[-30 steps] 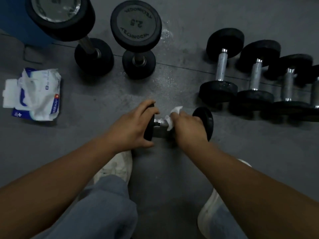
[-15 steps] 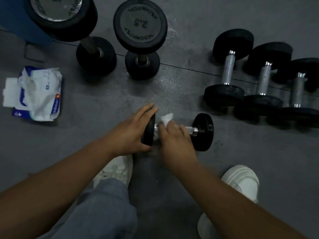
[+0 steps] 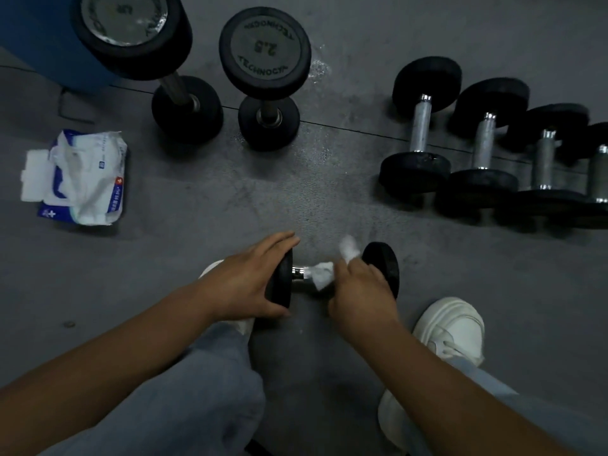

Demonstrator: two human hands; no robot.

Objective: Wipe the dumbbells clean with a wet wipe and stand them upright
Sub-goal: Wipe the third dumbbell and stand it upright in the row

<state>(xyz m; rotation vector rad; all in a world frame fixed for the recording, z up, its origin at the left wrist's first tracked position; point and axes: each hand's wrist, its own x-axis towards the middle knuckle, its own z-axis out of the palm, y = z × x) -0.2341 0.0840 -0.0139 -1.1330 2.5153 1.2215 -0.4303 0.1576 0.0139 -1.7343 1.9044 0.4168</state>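
One open pack (image 3: 82, 182) holds wipes (image 3: 70, 162); right hand (image 3: 360, 291) grips wipe (image 3: 320, 273) on dumbbell (image 3: 383, 261).

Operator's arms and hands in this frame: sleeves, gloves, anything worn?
Left hand and right hand are bare: no gloves, and no rings, watch or wristband visible. No sleeve shows anywhere up to the frame edge.

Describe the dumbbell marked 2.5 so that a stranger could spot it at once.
Find the blue block at the far left of the grey floor. Two dumbbells stand upright next to it; take the right dumbbell. Its top is dull black and reads 2.5, while the bigger neighbour wears a shiny silver cap.
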